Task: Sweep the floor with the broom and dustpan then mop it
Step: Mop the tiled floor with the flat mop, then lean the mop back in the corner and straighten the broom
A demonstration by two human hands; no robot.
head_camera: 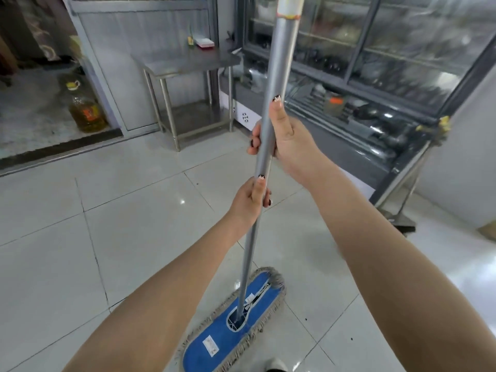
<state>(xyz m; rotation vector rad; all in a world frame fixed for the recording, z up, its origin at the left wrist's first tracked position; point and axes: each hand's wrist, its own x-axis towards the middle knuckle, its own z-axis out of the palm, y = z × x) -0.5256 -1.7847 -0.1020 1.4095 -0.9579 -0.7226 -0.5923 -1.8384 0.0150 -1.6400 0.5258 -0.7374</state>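
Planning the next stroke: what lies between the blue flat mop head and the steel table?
The head view shows only bare glossy white floor tiles between the blue fringed mop head and the steel table.

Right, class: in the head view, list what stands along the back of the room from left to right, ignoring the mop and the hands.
Cooking-oil jug → steel table → glass-fronted display cabinet → broom, leaning at the cabinet's right end.
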